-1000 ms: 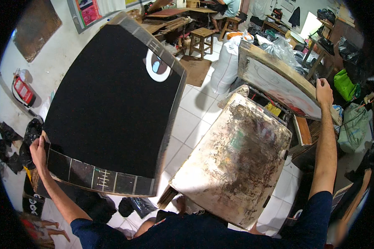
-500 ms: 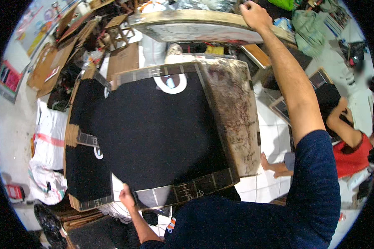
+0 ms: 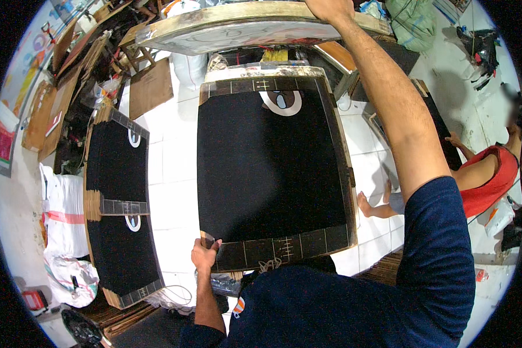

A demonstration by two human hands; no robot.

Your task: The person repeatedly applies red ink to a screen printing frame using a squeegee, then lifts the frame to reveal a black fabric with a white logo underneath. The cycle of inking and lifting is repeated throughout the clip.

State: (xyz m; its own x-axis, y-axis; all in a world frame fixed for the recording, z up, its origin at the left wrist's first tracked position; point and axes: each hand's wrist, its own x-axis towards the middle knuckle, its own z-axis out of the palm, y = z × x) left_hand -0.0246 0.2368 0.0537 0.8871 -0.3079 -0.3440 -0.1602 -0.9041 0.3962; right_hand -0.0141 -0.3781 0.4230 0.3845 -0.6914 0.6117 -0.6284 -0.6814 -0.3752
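A black sheet [image 3: 267, 168] lies over the worn board [image 3: 307, 71] in front of me. It bears a printed white-ringed brown eye [image 3: 282, 103] at its far edge and dark strips with pale lines along its far and near ends. At its near left corner my left hand [image 3: 204, 255] is closed, thumb on top. Farther off, a big wooden-edged frame [image 3: 232, 17] stands tilted up, its pale, stained face [image 3: 232, 39] toward me. My right arm reaches out to it, and my right hand [image 3: 332, 9] grips its top edge; the picture's rim cuts off part of that hand.
On the left lie stacks of similar black sheets [image 3: 119, 168] with eye prints, beside white sacks [image 3: 66, 203]. Cardboard pieces [image 3: 151, 90] lean farther back. To the right, a person in red [image 3: 490, 177] is near another dark panel [image 3: 441, 130]. White floor tiles [image 3: 177, 156] separate the stacks from the board.
The black sheet has shifted right and turned straighter, now covering most of the board. My left hand moved right with its corner. My right hand stays on the frame's edge.
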